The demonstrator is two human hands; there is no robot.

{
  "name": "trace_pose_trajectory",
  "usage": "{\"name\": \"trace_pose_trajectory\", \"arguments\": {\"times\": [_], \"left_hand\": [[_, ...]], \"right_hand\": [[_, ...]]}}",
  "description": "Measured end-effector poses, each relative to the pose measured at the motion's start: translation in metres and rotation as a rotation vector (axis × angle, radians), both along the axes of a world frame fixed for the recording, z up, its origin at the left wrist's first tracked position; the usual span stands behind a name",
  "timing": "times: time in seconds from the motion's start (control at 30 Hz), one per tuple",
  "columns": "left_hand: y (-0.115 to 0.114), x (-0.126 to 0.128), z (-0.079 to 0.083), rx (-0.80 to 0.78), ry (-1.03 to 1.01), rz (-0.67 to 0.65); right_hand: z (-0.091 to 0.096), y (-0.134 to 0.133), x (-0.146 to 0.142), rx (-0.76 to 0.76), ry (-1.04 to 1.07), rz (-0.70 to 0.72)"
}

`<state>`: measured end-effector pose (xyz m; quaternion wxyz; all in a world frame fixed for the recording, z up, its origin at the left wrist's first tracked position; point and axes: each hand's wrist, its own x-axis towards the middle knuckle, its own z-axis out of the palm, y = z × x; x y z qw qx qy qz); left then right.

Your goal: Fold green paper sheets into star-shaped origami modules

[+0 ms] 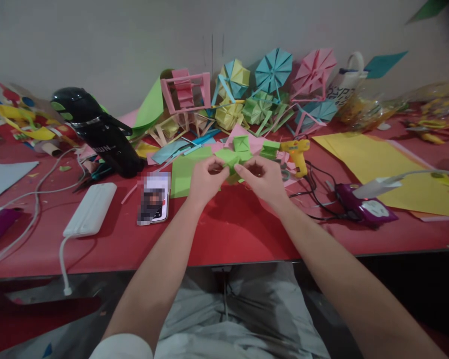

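Between my two hands is a small piece of folded green paper (231, 158), pinched from both sides above the red table. My left hand (208, 178) grips its left side with thumb and fingertips. On the other side my right hand (265, 178) holds it in the same way, thumb toward me. Just beyond them sits a folded green paper box (241, 143), with another green folded piece (270, 149) to its right. A flat green sheet (181, 172) lies partly under my left hand. The exact folds between my fingers are too small to make out.
A yellow glue gun (297, 155) stands right of my hands, near a purple power strip (366, 207) with cables. Left are a phone (154, 198), white power bank (90, 209) and black bottle (99, 134). Paper wheel models (273, 70) line the wall; yellow sheets (389, 169) lie right.
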<state>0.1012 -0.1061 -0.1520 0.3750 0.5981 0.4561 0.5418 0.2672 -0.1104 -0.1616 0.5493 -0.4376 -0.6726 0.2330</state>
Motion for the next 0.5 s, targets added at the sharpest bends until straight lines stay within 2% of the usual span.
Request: {"name": "trace_pose_trajectory", "arguments": {"times": [0.2,0.3,0.5], "left_hand": [[0.000,0.007,0.000,-0.046,-0.023,-0.072],[0.000,0.009,-0.001,-0.094,-0.051,-0.102],[-0.002,0.013,-0.003,-0.191,-0.125,-0.063]], "right_hand": [[-0.002,0.002,-0.003,-0.043,0.032,-0.086],[-0.003,0.003,-0.003,-0.046,0.047,-0.080],[-0.004,0.003,-0.004,-0.018,0.049,-0.084]]}}
